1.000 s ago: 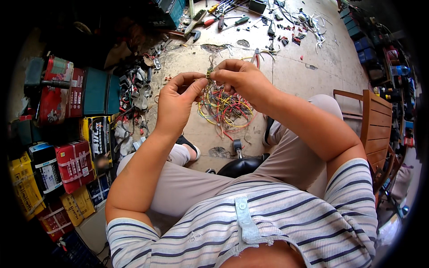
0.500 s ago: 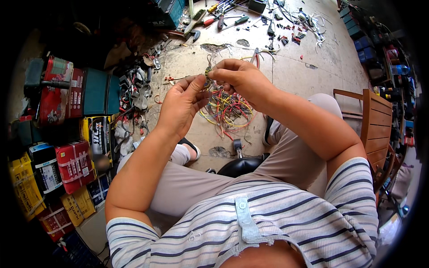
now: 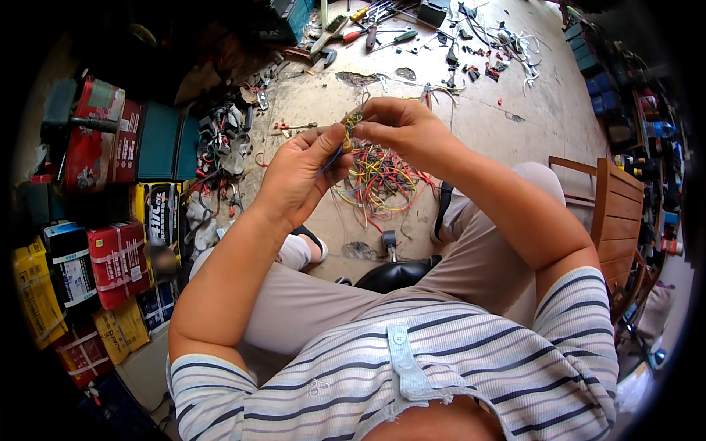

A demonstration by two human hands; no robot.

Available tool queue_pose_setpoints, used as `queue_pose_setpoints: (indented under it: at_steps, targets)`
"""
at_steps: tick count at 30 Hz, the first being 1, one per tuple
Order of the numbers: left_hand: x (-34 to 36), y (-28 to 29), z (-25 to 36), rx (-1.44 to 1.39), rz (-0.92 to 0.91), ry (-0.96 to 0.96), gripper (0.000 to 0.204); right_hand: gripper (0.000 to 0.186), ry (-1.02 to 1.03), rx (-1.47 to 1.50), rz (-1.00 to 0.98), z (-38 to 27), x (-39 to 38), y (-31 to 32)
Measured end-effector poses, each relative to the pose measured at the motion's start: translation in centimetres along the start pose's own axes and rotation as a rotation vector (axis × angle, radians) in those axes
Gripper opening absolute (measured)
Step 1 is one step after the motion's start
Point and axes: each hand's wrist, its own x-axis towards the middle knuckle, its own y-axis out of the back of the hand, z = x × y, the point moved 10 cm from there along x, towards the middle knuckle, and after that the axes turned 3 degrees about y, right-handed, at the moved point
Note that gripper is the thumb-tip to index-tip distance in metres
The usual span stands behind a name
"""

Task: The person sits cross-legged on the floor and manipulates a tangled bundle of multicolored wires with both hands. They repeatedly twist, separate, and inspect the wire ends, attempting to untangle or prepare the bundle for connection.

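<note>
Between my two hands is a small tangle of yellow, green and blue wires [image 3: 354,120], raised above the floor. My left hand [image 3: 307,167] pinches its lower part between thumb and fingers, and a blue wire shows below the thumb. My right hand [image 3: 407,131] grips the upper end of the same wires with thumb and forefinger; its other fingers are curled. Below both hands lies a loose pile of red, yellow and dark wires [image 3: 384,176] on the floor. Pliers [image 3: 426,94] lie just beyond my right hand, partly hidden.
Boxed batteries [image 3: 118,268] are stacked at the left, with scrap parts [image 3: 234,140] beside them. Screwdrivers [image 3: 393,40], a brush [image 3: 329,35] and cut wire bits [image 3: 526,55] lie at the far side. A wooden chair [image 3: 616,206] stands at the right, near shelves [image 3: 651,132].
More of the yellow and blue wire now shows between my hands. My right hand has shifted slightly to the right, and the view has moved a little.
</note>
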Motion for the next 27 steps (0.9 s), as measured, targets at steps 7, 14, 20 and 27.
queue_pose_setpoints:
  at_steps: [7, 14, 20, 27]
  targets:
    - [-0.7, -1.1, 0.7, 0.059, -0.068, -0.014, 0.017, 0.019, 0.091, -0.127, -0.004, -0.6, 0.1, 0.6]
    - [-0.6, -0.9, 0.8, 0.081, -0.058, -0.030, 0.017, 0.017, 0.259, -0.369, -0.024, -2.7, -0.9, -0.1]
    - [-0.6, -0.8, 0.5, 0.074, -0.059, -0.014, 0.015, 0.018, 0.130, -0.088, -0.029, -1.2, -0.5, -0.1]
    - [-0.7, -0.9, 0.2, 0.034, -0.083, -0.003, 0.016, 0.015, 0.111, -0.041, -0.086, -0.6, -0.3, -0.4]
